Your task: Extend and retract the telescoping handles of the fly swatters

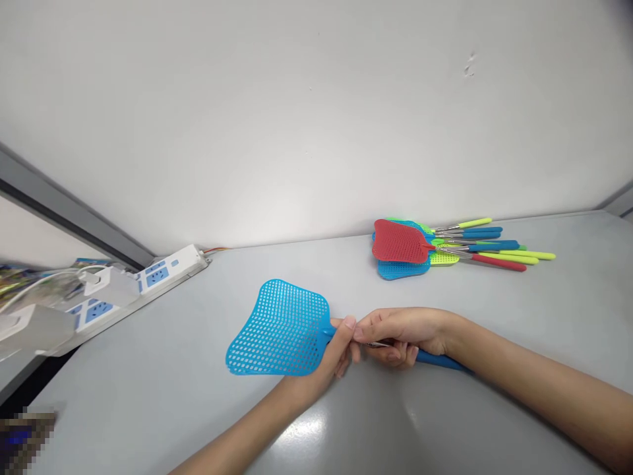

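Observation:
A blue fly swatter (279, 330) is held above the grey table, its perforated head pointing left. My left hand (342, 343) grips it at the neck, just beside the head, with thumb and fingers closed. My right hand (400, 336) is closed round the metal shaft to the right, its fingertips touching my left hand. A bit of the shaft shows between the right fingers. The blue handle (442, 360) sticks out behind the right hand and partly passes under the wrist.
By the wall lies a pile of several fly swatters (400, 243) with red, blue, green and yellow heads, handles to the right. On the left, a white power strip (171, 270) carries plugged-in adapters (111, 287) and cables. A white wall (297, 119) bounds the grey table (163, 382) at the back.

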Tool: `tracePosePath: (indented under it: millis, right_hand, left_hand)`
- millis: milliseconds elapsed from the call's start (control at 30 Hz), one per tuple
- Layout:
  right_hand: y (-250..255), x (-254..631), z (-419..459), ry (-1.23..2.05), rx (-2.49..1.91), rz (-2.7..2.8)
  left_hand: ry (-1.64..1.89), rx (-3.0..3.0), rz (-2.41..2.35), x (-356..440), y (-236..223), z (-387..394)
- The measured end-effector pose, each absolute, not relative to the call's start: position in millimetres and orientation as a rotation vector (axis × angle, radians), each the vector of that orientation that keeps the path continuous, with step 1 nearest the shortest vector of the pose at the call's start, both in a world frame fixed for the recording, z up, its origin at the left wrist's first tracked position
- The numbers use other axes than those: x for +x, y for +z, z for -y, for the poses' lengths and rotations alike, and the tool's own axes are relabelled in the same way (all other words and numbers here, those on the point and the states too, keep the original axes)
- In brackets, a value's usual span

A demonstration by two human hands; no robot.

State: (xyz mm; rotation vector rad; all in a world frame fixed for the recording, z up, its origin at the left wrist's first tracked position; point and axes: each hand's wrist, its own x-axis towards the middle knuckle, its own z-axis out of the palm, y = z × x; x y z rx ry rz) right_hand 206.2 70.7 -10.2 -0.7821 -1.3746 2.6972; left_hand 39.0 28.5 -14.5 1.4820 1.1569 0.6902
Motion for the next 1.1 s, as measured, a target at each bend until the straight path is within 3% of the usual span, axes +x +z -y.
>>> tracePosePath:
  millis: [867,1100]
  right_hand:
    - [-15.9,206.3,-68.1,2.662,-0.767,1.205]
    - [-7.8,206.7,-65.9,2.821,-0.733,1.06]
  left_hand:
    - [0.721,1.368,-1.108,40.1,-17.2,-27.5]
    - [0.679,1.396,-1.156,39.6,-12.7,-26.4]
